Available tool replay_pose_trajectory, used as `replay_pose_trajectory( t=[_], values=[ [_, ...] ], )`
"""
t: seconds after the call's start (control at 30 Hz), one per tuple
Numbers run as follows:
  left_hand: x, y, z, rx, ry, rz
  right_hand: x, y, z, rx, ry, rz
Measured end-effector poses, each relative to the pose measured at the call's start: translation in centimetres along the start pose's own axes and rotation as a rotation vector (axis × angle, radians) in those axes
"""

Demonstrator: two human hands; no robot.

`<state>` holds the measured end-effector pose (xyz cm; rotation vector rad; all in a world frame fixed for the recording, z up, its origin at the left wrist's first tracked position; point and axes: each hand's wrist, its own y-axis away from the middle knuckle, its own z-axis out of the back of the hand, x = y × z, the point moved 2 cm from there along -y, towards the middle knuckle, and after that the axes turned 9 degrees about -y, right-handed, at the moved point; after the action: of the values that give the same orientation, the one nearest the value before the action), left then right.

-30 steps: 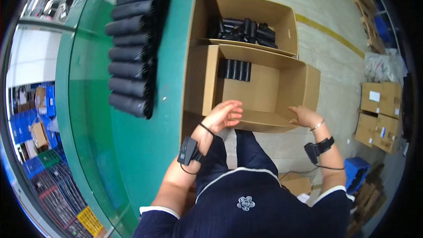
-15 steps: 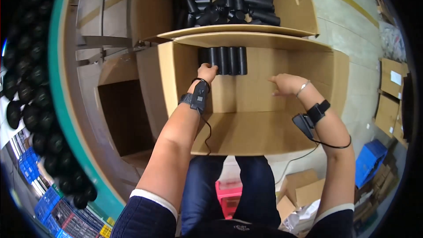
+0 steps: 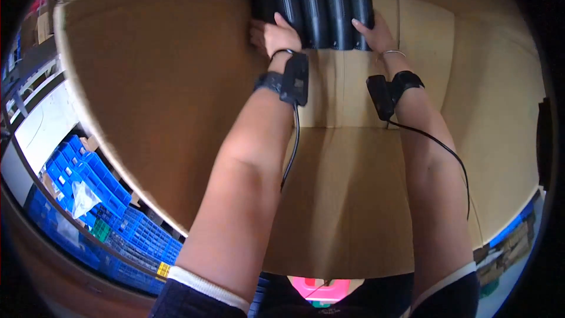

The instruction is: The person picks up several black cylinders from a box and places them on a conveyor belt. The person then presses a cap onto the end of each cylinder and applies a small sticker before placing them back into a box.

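Observation:
A row of several black tubes (image 3: 315,15) stands side by side against the far wall of a cardboard box (image 3: 341,194). My left hand (image 3: 279,38) is at the row's left end, closed around the lower part of the end tube, its thumb raised along the neighbouring tube. At the opposite end, my right hand (image 3: 379,32) lies along the outermost tube, thumb on its front; its other fingers are mostly hidden. Both wrists carry a strapped black device with a cable.
The box's walls rise around both arms. Beyond its left edge are stacked blue crates (image 3: 94,176). A pink stool (image 3: 321,288) shows below the near edge. More boxes and blue items lie outside at the lower right.
My view has moved down close into the box, and the tubes look larger. My right hand has gone from hanging apart, right of the row, to touching its right end. The left stays at the left end.

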<state>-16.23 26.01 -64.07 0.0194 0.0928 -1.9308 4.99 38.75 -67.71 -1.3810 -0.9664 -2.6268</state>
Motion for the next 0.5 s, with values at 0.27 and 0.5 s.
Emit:
replay_pose_trajectory(
  t=[0.27,0.5],
  values=[
    [1.8,-2.1,0.1,0.717,0.258,-0.008,3.0,3.5,0.8,0.368,-0.694,-0.184],
    [1.9,-1.5,0.5,1.188,1.215,0.123,5.3,4.0,-1.2,0.352,-0.415,-0.047]
  ],
)
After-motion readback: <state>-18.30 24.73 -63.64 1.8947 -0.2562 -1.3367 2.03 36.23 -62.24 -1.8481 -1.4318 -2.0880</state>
